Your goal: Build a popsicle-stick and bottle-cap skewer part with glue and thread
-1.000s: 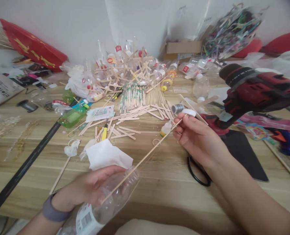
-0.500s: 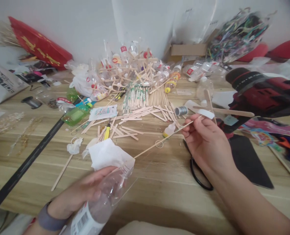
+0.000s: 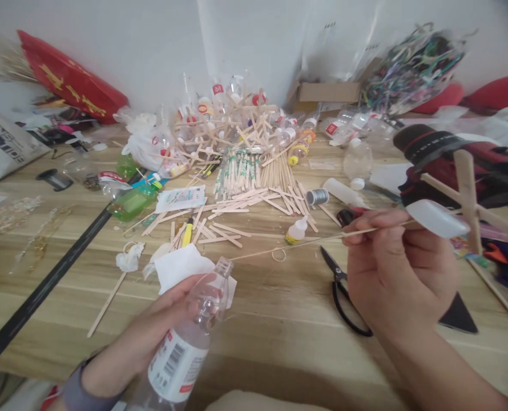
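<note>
My left hand (image 3: 172,308) grips a clear plastic bottle (image 3: 181,357) with a white label, tilted, its uncapped mouth pointing up and right. Between the fingertips of my right hand (image 3: 399,274) is a thin wooden skewer (image 3: 318,240). At the skewer's right end sit a whitish plastic piece (image 3: 440,219) and crossed craft sticks (image 3: 468,197) like a propeller. Its left end comes up to the bottle mouth; whether it enters cannot be made out. Below the skewer lie black scissors (image 3: 339,285), partly behind my right hand.
A glue bottle (image 3: 297,230), a wire spool (image 3: 317,197) and loose craft sticks (image 3: 226,231) lie ahead. White paper (image 3: 179,268) is beside the left hand. Behind are piled bottles and sticks (image 3: 241,125). A red-black power drill (image 3: 455,160) stands at right.
My right hand has moved right with the skewer and its propeller, drawing the skewer's left end away to the bottle mouth. The bottle has turned more upright, and the scissors show more.
</note>
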`<state>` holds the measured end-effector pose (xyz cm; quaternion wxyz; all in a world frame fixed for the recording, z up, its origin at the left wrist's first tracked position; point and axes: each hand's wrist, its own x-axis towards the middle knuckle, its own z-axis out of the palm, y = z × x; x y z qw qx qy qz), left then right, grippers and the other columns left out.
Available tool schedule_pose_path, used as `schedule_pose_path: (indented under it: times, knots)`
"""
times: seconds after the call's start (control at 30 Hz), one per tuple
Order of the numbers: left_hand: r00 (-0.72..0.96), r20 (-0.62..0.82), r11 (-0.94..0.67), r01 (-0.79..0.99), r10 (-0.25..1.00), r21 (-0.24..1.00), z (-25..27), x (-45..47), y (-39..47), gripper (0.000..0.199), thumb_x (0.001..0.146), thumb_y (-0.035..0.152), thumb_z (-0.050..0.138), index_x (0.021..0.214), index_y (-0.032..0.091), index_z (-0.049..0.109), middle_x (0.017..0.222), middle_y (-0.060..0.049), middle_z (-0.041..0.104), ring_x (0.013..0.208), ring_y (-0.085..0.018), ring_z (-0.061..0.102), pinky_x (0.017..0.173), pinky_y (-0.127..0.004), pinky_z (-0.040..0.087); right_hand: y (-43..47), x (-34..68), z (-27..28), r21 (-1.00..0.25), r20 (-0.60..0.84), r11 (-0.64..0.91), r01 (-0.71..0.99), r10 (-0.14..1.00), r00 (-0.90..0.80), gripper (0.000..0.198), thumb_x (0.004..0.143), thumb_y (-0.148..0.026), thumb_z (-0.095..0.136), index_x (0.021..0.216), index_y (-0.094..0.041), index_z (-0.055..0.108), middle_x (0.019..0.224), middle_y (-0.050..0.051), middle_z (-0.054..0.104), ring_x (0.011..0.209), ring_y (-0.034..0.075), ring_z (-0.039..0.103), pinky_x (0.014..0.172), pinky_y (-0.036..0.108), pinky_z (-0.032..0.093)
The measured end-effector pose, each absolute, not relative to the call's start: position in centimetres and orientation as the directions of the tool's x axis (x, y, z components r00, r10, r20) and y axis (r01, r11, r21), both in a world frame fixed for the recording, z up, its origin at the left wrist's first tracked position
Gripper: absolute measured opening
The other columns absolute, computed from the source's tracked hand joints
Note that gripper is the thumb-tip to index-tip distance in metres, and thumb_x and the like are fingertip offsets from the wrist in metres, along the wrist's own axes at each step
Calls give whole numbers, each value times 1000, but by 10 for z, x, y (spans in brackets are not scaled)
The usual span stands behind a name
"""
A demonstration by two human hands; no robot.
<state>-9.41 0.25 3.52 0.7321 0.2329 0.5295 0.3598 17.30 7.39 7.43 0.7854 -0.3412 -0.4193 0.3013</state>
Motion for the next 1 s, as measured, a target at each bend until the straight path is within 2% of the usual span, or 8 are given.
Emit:
schedule_pose_path:
  times: [0.1, 0.2, 0.37, 0.5, 0.77, 1.0]
  knots:
    - [192, -605, 634, -287, 772, 718, 35, -92, 5, 53, 64, 37, 86, 113, 27, 70, 117, -2, 72, 99, -18, 67, 83, -25, 47, 76, 174, 76, -770, 472, 609, -189, 744, 473, 13, 71, -29, 81, 72, -22, 70, 71, -2, 60, 60, 13, 53, 57, 29, 42]
    - [215, -604, 640, -298, 768, 708, 34, -91, 6, 53, 63, 36, 87, 112, 25, 70, 114, -3, 74, 95, -19, 67, 80, -25, 47, 78, 177, 78, -789, 429, 572, -225, 775, 465, 11, 73, -27, 79, 72, -22, 70, 69, -2, 60, 60, 12, 53, 59, 29, 43]
    - [166, -642, 659, -300, 748, 690, 33, -93, 5, 48, 67, 37, 84, 112, 26, 70, 108, -2, 74, 91, -19, 67, 79, -27, 47, 88, 189, 83, -774, 416, 585, -244, 759, 501, 8, 75, -23, 75, 72, -21, 68, 66, -4, 57, 57, 10, 50, 57, 25, 44]
    - [234, -586, 631, -319, 776, 708, 34, -96, 4, 51, 63, 38, 86, 110, 27, 70, 109, -1, 74, 93, -18, 65, 80, -26, 46, 95, 198, 83, -767, 370, 558, -318, 789, 491, 7, 80, -16, 69, 73, -19, 67, 65, -3, 58, 56, 9, 51, 56, 21, 45]
    - [319, -548, 627, -253, 773, 737, 30, -101, 5, 60, 62, 41, 86, 117, 26, 66, 114, -4, 70, 100, -22, 63, 86, -31, 44, 98, 202, 85, -749, 387, 586, -308, 765, 515, 18, 85, -7, 59, 72, -17, 66, 64, -2, 58, 54, 9, 51, 55, 21, 45]
    - [365, -521, 598, -138, 772, 789, 18, -108, 5, 67, 63, 41, 86, 124, 30, 60, 126, -3, 65, 114, -24, 57, 96, -35, 38, 101, 203, 81, -789, 328, 497, -360, 838, 437, 11, 81, -9, 64, 73, -16, 67, 67, -1, 58, 57, 9, 50, 56, 19, 46]
